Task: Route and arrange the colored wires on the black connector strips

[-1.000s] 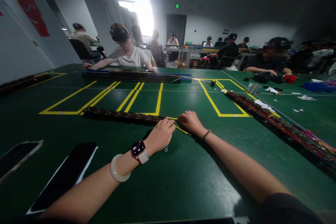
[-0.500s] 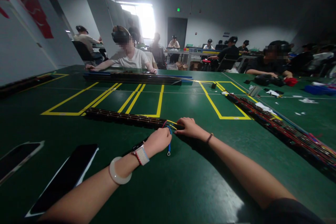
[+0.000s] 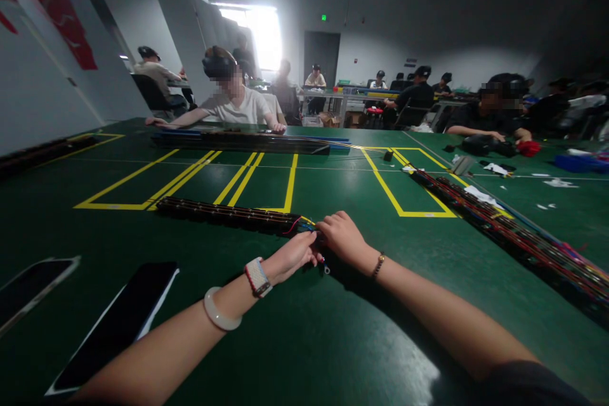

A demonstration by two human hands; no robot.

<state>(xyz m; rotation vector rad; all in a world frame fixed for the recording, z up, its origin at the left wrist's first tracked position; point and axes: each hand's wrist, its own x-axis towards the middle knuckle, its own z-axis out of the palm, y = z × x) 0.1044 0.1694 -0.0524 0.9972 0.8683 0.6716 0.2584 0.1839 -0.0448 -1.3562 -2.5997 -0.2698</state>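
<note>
A long black strip of wiring (image 3: 228,212) lies on the green table, with yellow wires (image 3: 308,221), a thin red one and a blue wire (image 3: 304,227) coming out of its right end. My left hand (image 3: 295,256) is closed on the blue wire, thumb on top. A metal ring terminal (image 3: 327,270) pokes out below its fingertips. Against it, my right hand (image 3: 343,235) is curled palm down over the wire ends. Its fingers hide most of what lies between the two hands.
To the right runs a longer wiring bundle (image 3: 504,228) with many red wires. Two dark flat devices, one of them a tablet-like slab (image 3: 117,323), lie at the left. Yellow tape (image 3: 291,184) marks rectangles. Across the table a person (image 3: 238,101) sits by long black strips (image 3: 242,143).
My left hand has moved right and turned thumb-up, meeting my right hand. The ring terminal has shifted right and up, and the blue wire is now mostly covered by fingers.
</note>
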